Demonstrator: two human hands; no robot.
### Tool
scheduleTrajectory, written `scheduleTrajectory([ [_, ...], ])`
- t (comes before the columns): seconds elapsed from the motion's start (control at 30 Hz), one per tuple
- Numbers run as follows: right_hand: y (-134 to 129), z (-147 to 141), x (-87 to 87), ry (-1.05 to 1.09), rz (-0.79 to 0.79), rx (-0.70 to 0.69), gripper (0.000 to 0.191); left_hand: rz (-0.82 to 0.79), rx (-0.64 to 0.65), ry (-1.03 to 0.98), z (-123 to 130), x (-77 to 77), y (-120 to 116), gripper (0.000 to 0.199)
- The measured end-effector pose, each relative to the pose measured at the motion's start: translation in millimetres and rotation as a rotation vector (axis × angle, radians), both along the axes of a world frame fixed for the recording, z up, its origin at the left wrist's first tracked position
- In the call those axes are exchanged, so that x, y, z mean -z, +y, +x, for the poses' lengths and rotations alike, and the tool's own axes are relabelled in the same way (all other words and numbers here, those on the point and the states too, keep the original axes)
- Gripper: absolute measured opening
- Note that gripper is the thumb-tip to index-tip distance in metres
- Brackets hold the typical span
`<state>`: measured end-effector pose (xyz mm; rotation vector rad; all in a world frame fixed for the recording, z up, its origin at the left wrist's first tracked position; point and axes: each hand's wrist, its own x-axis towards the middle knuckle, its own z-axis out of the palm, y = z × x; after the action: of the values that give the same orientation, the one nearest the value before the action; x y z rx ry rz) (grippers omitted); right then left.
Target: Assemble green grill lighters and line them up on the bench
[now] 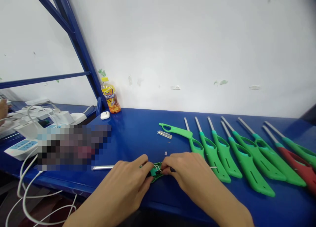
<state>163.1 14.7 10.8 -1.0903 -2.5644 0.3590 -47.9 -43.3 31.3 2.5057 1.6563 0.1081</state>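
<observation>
My left hand [134, 174] is closed around an opened green stick lighter [156, 174], whose metal tube [103, 167] sticks out to the left. White wires show inside its casing. With fingers pinched, my right hand [184, 172] works at the lighter's inside. A dark bit [172, 169] shows at its fingers and a thin metal shaft [213, 167] pokes out on its right side; these look like one slim tool, perhaps a screwdriver, mostly hidden by the hand. Beyond the hands lie a loose green casing half [180, 131], a small clear-and-metal part [165, 134] and a tiny whitish piece [166, 153].
Several green stick lighters [249, 171] and a red one [296, 162] lie in a row at the right on the blue table [138, 134]. A drink bottle [110, 97], white case [105, 115], power strips [23, 148] and cables are leftward. Another person's hand [3, 110] shows far left.
</observation>
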Motion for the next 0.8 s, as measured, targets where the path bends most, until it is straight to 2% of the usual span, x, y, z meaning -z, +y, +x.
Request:
scheduleTrajectory([
  [0.4,-1.0,1.0,-8.9,0.086,-0.068,-0.012,0.020,0.035,-0.014,-0.038,-1.6,-1.3,0.8,0.019],
  [0.8,2.9,0.5,-5.4,0.106,-0.092,-0.022,0.014,0.011,-0.038,-0.062,-4.2,1.6,1.5,0.018],
])
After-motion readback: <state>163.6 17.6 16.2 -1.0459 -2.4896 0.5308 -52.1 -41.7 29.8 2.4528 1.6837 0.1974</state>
